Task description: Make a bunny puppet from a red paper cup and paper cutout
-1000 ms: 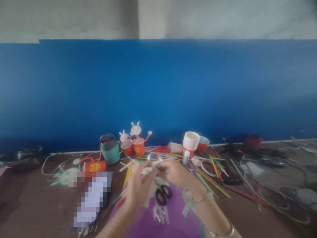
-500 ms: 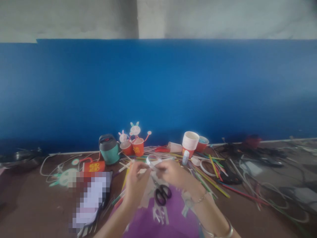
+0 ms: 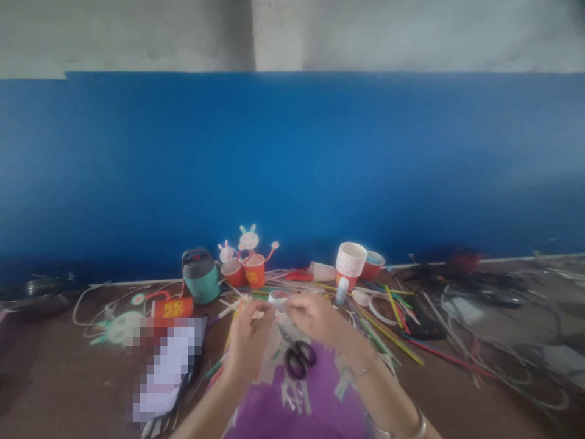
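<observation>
Gripping a pale ring [image 3: 276, 297] in the fingertips of the right hand [image 3: 315, 317]. The ring is whitish and glossy, with a thin band – probably a roll of clear tape, though blur and the covering fingers leave this uncertain. Left hand [image 3: 249, 332] sits just beside it, thumb and fingers drawn to a narrow gap; cannot tell whether a strip is pinched there.

Position: ring is above the middle of the work area, beyond the scissors [image 3: 300, 360], which lie with black handles toward the wearer. Below the hands, a purple sheet [image 3: 301, 421] with pale paper scraps [image 3: 296, 395] on it.

Surface: dark brown table [image 3: 86, 390], strewn with coloured sticks [image 3: 393, 335]. Along the far side, left to right: teal container [image 3: 201, 280], orange cup [image 3: 254, 271] with a rabbit-faced figure [image 3: 249, 238] at its top, glue stick [image 3: 342, 291] upright just in front of a stack of paper cups [image 3: 351, 259]. Cables [image 3: 512, 390] spread at right. Behind, a wall blue [image 3: 292, 152] below and grey above.

Orientation: ring's visible outline is longest left to right; its opening seems tilted upward – exact axis not readable.
</observation>
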`<state>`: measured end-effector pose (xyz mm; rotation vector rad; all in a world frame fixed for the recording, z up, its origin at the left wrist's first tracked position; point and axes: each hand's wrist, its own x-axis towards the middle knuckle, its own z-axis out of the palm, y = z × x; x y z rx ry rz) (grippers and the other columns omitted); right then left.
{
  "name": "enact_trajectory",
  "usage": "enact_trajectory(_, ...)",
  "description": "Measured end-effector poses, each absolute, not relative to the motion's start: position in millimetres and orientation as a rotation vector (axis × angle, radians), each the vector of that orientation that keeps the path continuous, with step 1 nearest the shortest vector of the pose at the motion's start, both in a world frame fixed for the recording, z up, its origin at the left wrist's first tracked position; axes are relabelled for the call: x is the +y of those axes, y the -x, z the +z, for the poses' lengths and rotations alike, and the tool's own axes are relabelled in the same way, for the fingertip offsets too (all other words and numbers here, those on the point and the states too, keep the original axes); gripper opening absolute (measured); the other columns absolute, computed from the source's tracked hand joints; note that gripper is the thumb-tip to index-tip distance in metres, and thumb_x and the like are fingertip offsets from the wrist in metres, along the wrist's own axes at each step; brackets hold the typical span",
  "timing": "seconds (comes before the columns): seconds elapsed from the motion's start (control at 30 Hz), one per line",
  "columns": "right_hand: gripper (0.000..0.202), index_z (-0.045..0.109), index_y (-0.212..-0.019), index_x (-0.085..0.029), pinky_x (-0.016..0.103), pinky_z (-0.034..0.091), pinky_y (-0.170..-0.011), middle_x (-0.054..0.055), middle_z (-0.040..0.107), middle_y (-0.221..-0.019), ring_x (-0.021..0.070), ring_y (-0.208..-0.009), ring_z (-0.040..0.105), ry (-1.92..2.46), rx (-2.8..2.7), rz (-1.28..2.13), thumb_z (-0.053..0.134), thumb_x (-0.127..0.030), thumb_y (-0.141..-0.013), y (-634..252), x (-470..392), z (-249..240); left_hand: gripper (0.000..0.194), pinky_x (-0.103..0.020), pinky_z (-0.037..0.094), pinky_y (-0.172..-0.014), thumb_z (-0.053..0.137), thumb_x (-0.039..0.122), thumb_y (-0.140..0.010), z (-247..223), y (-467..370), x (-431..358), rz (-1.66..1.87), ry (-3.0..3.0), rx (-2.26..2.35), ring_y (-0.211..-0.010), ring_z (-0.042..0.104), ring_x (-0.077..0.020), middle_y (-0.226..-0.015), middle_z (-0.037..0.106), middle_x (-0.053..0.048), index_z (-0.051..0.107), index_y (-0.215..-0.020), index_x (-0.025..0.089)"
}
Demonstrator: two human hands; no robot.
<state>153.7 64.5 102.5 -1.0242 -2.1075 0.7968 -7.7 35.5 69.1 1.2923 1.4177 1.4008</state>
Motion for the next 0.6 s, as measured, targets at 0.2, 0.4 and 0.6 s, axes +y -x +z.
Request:
enact_trajectory(0.2, 0.031, 0.066, -0.065, -0.018, 0.025, 0.038, -0.059, 0.000, 0.063, -0.061, 0.0152, -0.062, 0.053, 1.002, -2.127, 0.710, 0.046, -0.024, -0.088, -149, 65, 101, 0.024, -0.019, 0.026, -0.039, 0.062, 0.044, -0.074, 68, 8, 34, 1.420, -1.281, 1.427, -0.039, 0.038, -0.0101, -0.046, 0.044, 0.007, 0.062, -0.077, 0.020)
enact_trajectory(0.4, 0.031, 0.048, -0.050, -0.018, 0.025, 0.026, -0.051, -0.003, 0.046, -0.050, 0.0105, -0.052, 0.038, 1.023, -2.099, 0.682, 0.045, -0.014, -0.080, -149, 64, 101, 0.023, -0.019, 0.029, -0.040, 0.060, 0.042, -0.077, 62, 11, 36, 1.396, -1.310, 1.435, -0.040, 0.041, -0.0111, -0.049, 0.047, 0.005, 0.062, -0.082, 0.020)
enact_trajectory(0.6, 0.030, 0.054, -0.051, -0.017, 0.024, 0.031, -0.053, -0.002, 0.049, -0.052, 0.0122, -0.054, 0.043, 1.057, -1.995, 0.708, 0.047, -0.020, -0.080, -140, 64, 97, 0.018, -0.020, 0.036, -0.046, 0.062, 0.039, -0.076, 64, 10, 30, 1.521, -1.423, 1.415, -0.054, 0.054, -0.0152, -0.061, 0.058, 0.000, 0.064, -0.076, 0.021)
